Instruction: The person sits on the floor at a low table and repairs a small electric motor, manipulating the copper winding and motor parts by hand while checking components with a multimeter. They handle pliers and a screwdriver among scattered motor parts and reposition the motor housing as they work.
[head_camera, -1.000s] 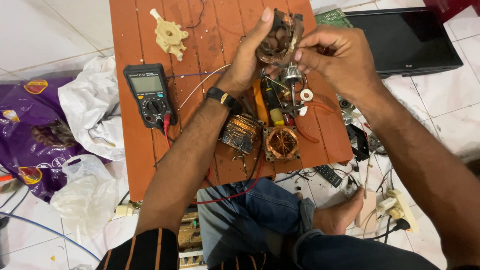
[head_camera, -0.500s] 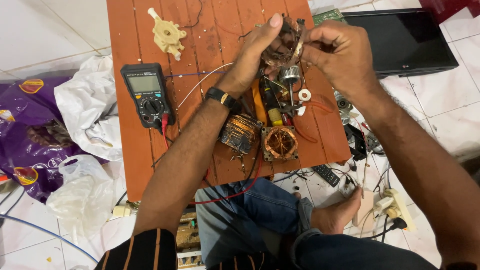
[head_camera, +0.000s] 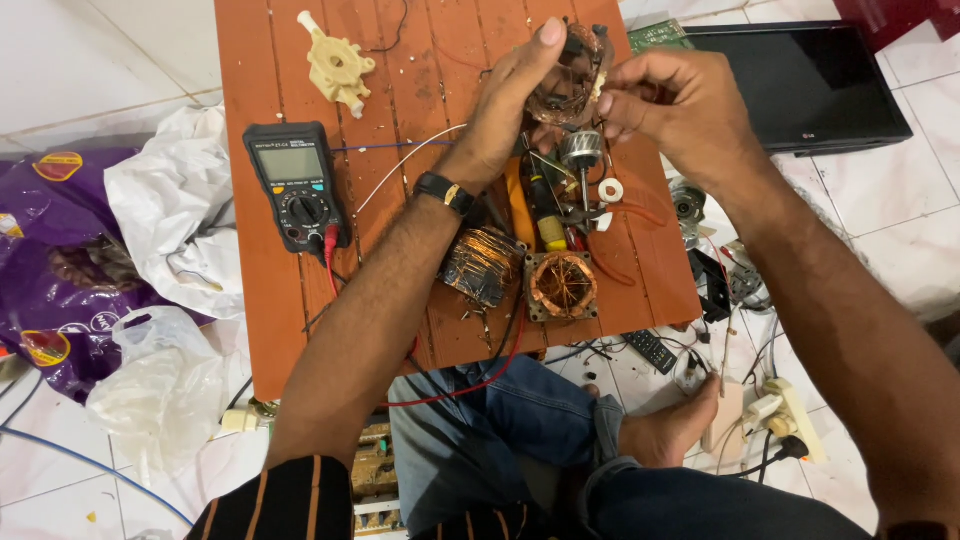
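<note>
Near: square copper-wound stator (head_camera: 561, 285) just right of a taped coil (head_camera: 483, 264) on the orange board (head_camera: 265, 300) | mid-left: black multimeter (head_camera: 298, 185) | far: left hand (head_camera: 510, 105) cupping a copper motor winding (head_camera: 567, 75) above the board; right hand (head_camera: 670, 110) pinching, apparently, its right edge | far left: cream plastic impeller (head_camera: 338, 68)

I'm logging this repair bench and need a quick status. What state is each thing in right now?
copper coil: lifted off the board, held by the left hand and right hand.
multimeter: lying face up on the wooden board, leads plugged in.
square stator: lying flat, windings exposed.
round coil: lying on its side.
cream plastic part: lying loose, untouched.
flat screen: dark.
</note>
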